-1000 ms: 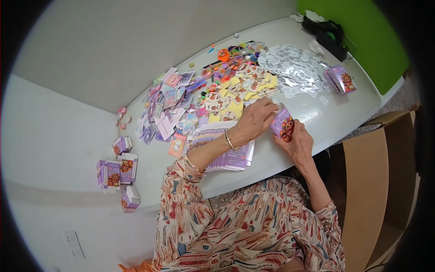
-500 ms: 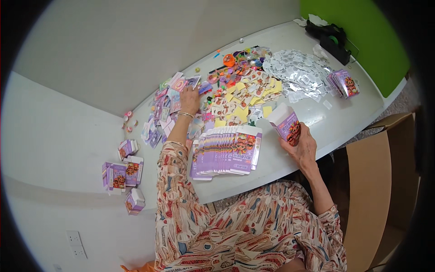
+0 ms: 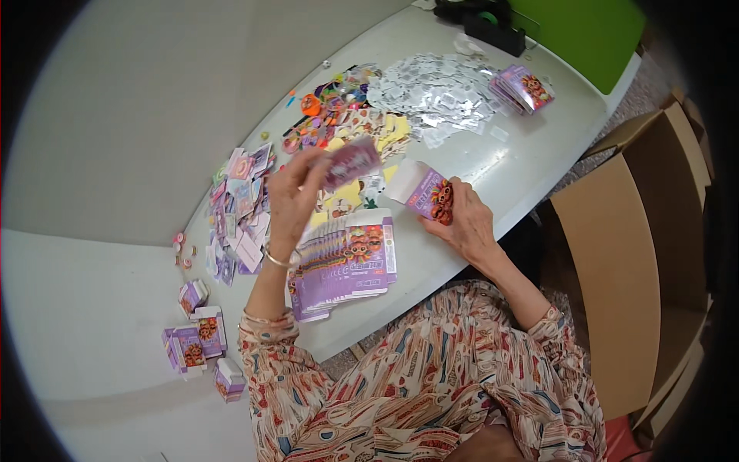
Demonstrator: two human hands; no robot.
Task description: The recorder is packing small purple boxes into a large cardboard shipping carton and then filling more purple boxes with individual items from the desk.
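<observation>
Between the fingers of my left hand [image 3: 295, 191] is a small flat pink-purple packet [image 3: 352, 164], blurred by motion and lifted above the table. My right hand [image 3: 468, 221] grips a purple printed carton [image 3: 431, 194] with its white flap end up and facing my left hand. A fanned stack of flat purple cartons [image 3: 346, 262] lies in front of me, below both hands. Left of my left hand spreads a heap of small pastel packets [image 3: 245, 196]. Beyond the held packet are yellow and white paper pieces [image 3: 385, 131].
Silvery-white small packets [image 3: 443, 88] pile up at the back, beside colourful trinkets [image 3: 331, 100]. Finished-looking purple boxes [image 3: 523, 88] stand at the far right, others [image 3: 188, 346] at the left. A black tape dispenser [image 3: 493, 31] sits at the back. An open cardboard box [image 3: 608, 285] stands at my right.
My left hand has come up from the pastel heap with a packet and moved toward the carton. The right hand still holds the carton. The whole view has shifted.
</observation>
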